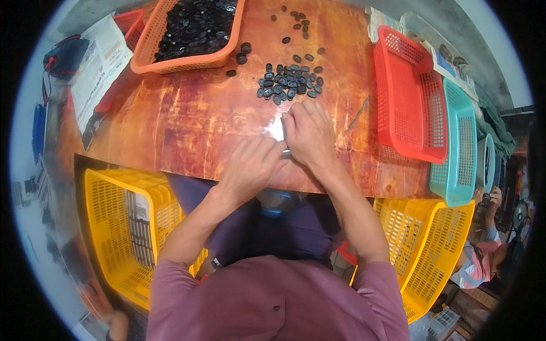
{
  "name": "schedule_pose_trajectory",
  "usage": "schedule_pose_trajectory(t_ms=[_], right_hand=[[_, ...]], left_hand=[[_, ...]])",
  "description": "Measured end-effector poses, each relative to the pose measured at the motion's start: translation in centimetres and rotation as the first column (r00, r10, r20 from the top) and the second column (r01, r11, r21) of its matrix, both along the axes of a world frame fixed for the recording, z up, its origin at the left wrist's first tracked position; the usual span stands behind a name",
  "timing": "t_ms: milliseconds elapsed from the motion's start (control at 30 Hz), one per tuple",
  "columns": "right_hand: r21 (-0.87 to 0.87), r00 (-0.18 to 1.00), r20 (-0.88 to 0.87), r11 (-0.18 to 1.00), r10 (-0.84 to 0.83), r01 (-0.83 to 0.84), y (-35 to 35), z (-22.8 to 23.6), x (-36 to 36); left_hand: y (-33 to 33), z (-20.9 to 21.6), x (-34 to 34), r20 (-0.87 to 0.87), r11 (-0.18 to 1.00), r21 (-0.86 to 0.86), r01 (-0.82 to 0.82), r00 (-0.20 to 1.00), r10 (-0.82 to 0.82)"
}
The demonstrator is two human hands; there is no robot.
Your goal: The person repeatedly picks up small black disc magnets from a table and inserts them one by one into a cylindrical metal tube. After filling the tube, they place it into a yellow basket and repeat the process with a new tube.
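Near the front edge of the wooden table point(199, 131), my left hand point(253, 162) and my right hand point(310, 131) meet with curled fingers. Between them shows a sliver of a small, shiny, grey-edged thing point(286, 152); the fingers hide most of it, so its kind cannot be made out. Just beyond my right hand lies a loose cluster of small black oval pieces point(291, 82), some with a hollow middle. Farther off are several scattered ones point(297, 16) of the same sort. A thin metal rod point(358, 113) rests to the right of my right hand.
An orange basket point(187, 65) heaped with black pieces stands at the far left. Along the right side sit a red basket point(387, 96) and a teal basket point(462, 142). Yellow crates point(105, 227) flank my legs below the table. Another person point(483, 261) is at the right rim.
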State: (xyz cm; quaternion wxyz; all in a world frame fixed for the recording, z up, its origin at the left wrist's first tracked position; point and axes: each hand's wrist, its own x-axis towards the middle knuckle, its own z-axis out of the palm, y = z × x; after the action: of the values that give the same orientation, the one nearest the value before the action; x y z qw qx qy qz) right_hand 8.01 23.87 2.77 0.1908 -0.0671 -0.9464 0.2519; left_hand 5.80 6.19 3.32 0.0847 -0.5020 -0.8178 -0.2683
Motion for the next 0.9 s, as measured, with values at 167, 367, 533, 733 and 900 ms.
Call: schedule_pose_trajectory(t_ms=[167, 367, 533, 733, 900], right_hand=[[0.011, 0.999, -0.040, 1.000, 0.008, -0.008, 0.1, -0.5, -0.4], [-0.018, 1.000, -0.026, 1.000, 0.001, -0.002, 0.0, 0.1, -0.5], [0.017, 1.000, 0.009, 1.000, -0.005, 0.005, -0.2, 0.2, -0.4], [0.051, 0.999, 0.034, 0.998, -0.028, 0.027, 0.2, -0.9, -0.3], [0.030, 0.999, -0.027, 0.999, -0.033, 0.034, -0.2, -0.9, -1.1]], left_hand=[[-0.1, -0.3, -0.4, 0.069, 0.998, -0.047, -0.038, 0.997, 0.041], [-0.2, -0.4, 0.0, 0.127, 0.991, -0.125, -0.050, 0.990, 0.066], [-0.2, -1.3, -0.3, 0.045, 1.000, -0.008, -0.011, 0.999, 0.012], [0.2, -1.1, -0.3, 0.066, 0.999, -0.038, 0.004, 0.998, -0.001], [0.0, -1.4, -0.3, -0.004, 0.996, -0.050, -0.074, 0.997, 0.074]])
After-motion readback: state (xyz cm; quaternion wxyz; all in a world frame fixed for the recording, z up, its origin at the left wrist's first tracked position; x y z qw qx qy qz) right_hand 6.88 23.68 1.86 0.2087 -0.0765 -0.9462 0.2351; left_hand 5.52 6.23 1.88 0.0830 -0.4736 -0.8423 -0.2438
